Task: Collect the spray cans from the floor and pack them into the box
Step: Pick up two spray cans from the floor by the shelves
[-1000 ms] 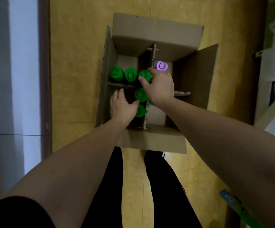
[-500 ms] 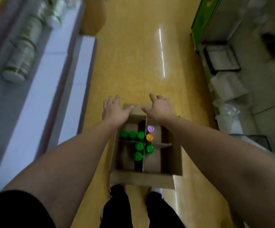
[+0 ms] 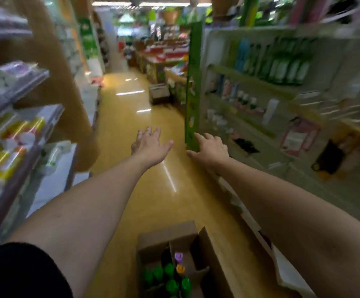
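The open cardboard box [image 3: 166,235] stands on the floor at the bottom of the view, divided by cardboard partitions. Inside it stand several green-capped spray cans [image 3: 169,269], one with a purple cap [image 3: 178,257] and one with an orange cap [image 3: 180,269]. My left hand [image 3: 151,145] and my right hand [image 3: 210,149] are both stretched out ahead over the yellow floor, well above and beyond the box. Their fingers are spread and they hold nothing. No loose can shows on the floor.
I face a shop aisle with a shiny yellow floor [image 3: 131,117]. Stocked shelves [image 3: 13,130] line the left, and shelves of bottles [image 3: 261,87] line the right behind a green end panel [image 3: 193,82]. Another cardboard box [image 3: 158,94] sits far down the aisle. The view is blurred.
My hands left the cans in the box and rose forward, empty. The view swung up from the box to the aisle, so the box dropped to the bottom edge.
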Demonstrator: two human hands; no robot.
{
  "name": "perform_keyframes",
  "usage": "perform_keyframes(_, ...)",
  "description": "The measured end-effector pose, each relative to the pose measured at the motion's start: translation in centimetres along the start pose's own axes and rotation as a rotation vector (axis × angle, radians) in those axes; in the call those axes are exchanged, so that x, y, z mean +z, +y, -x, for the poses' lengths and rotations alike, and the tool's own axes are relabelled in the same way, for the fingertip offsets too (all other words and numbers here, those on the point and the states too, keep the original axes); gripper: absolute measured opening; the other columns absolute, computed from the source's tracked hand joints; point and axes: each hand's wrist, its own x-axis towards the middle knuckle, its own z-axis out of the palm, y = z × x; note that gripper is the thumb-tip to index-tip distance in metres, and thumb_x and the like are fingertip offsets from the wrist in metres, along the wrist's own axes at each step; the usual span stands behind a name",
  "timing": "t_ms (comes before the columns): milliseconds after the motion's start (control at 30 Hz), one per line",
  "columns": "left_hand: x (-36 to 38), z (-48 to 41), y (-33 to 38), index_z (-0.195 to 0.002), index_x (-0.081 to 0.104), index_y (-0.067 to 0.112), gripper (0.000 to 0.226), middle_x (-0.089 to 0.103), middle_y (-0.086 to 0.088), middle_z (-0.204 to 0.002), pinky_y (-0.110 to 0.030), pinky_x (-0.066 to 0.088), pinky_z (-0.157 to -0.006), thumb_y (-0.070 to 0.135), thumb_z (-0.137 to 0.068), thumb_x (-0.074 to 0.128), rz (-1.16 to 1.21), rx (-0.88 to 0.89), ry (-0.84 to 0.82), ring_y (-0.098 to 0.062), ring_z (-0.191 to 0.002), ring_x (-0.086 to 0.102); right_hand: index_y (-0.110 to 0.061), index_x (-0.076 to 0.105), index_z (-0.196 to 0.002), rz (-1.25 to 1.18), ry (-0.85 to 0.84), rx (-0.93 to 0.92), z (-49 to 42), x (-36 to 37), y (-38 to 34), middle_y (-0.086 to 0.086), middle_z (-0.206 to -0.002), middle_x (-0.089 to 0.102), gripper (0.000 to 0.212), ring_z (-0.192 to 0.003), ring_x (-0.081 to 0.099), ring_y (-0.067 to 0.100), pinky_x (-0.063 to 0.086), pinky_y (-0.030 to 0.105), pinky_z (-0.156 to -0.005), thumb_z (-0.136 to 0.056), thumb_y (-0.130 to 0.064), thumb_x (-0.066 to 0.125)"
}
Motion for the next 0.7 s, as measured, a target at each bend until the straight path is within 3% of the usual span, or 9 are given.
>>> perform_keyframes(300, 2.8, 7.8, 18.1, -0.160, 0.019, 0.031, 0.075, 0.007, -0.002, -0.169, -0.054, 0.015, -0.123, 0.069, -0.097, 0.035, -0.018, 0.611, -0.129, -0.030, -0.155, 0.001, -0.032, 0.031, -0.155, 0.080, 0.296, 0.403, 16.9, -10.4, 10.5, 0.008, -0.159, 0.034, 0.071, -0.143, 0.031, 0.037, 0.032, 0.054, -0.113, -0.095, -0.061, 0.054)
perform_keyframes(500, 7.2, 23.9, 30.9, -0.160, 0.020, 0.031, 0.075, 0.009, -0.004, -0.169, -0.052, 0.018, -0.123, 0.068, -0.097, 0.039, 0.025, 0.985, -0.257, -0.029, -0.155, 0.003, -0.030, 0.030, -0.157, 0.150, 0.370, 0.801, 36.7, -15.3, 19.7, 0.010, -0.158, 0.036, 0.073, -0.141, 0.034, 0.038, 0.033, 0.052, -0.114, -0.095, -0.061, 0.054)
perform_keyframes(700, 9.9, 43.1, 42.8, -0.160, 0.020, 0.031, 0.074, 0.009, -0.002, -0.169, -0.050, 0.016, -0.123, 0.066, -0.097, 0.041, 0.106, 1.252, -0.345, -0.029, -0.155, 0.003, -0.030, 0.032, -0.155, 0.188, 0.475, 1.069, 57.9, -19.1, 26.6, 0.009, -0.158, 0.035, 0.071, -0.141, 0.033, 0.037, 0.032, 0.052, -0.114, -0.094, -0.058, 0.055)
